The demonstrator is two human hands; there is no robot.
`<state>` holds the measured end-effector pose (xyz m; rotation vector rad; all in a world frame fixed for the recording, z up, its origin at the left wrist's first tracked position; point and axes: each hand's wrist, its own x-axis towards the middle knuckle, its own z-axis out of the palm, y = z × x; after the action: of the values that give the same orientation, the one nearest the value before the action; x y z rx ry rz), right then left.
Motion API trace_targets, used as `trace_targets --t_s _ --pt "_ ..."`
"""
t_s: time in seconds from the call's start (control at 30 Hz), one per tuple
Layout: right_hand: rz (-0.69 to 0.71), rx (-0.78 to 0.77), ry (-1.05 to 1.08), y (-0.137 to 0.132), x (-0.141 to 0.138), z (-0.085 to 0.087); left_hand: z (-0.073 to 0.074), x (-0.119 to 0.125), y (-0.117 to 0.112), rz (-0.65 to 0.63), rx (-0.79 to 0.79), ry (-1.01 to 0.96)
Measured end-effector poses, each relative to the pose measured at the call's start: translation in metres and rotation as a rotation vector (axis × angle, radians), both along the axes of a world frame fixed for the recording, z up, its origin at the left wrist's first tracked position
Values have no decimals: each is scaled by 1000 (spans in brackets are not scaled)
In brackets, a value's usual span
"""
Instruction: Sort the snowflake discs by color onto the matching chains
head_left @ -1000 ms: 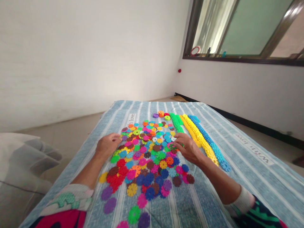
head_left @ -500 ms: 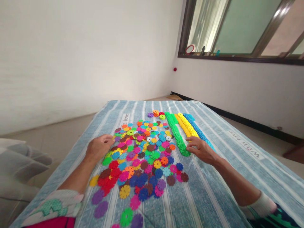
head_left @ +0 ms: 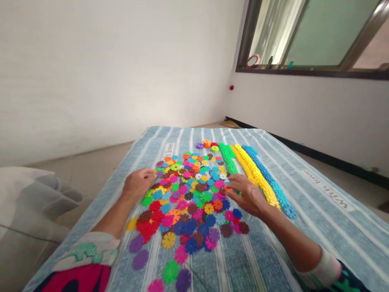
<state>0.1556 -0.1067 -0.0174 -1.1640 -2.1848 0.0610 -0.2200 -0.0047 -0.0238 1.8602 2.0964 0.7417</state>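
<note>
Many flat, notched plastic discs [head_left: 200, 187] in mixed colours lie spread over the striped cloth. At the left edge of this spread rests my left hand [head_left: 138, 184], its fingers curled together by a purple disc; whatever they may hold is hidden. My right hand [head_left: 247, 194] reaches over the right edge with thumb and fingers apart, the fingertips close to an orange disc [head_left: 227, 187]. Beyond that hand runs a green row of stacked discs [head_left: 229, 160], its near end partly covered by the fingers. Yellow [head_left: 258, 178] and blue [head_left: 275, 190] rows lie to the right.
Small groups of orange [head_left: 206, 143], purple, red and lime discs sit at the far end. The striped cloth [head_left: 322, 227] covers a bed-like surface. Sheer white fabric [head_left: 33, 202] hangs at the left. White walls and a window [head_left: 316, 36] stand behind.
My right hand has moved left from the near end of the green row to the edge of the loose discs. My left hand keeps its place by the discs. The view has shifted slightly.
</note>
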Motion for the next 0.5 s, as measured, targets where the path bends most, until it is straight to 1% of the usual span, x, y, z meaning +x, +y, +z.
trace_targets --t_s 0.1,0.17,0.23,0.37,0.5 --pt "81 -2 -83 5 -36 2 -2 -1 1 4 15 -20" --pt "95 -17 -167 9 -54 1 -4 -1 1 8 14 -25" --pt "80 -58 -259 12 -66 1 -5 -2 2 3 16 -26" --pt "36 -123 -379 15 -76 3 -3 -1 -1 -4 38 -3" --pt "36 -90 -376 20 -75 4 1 2 -3 1 37 19"
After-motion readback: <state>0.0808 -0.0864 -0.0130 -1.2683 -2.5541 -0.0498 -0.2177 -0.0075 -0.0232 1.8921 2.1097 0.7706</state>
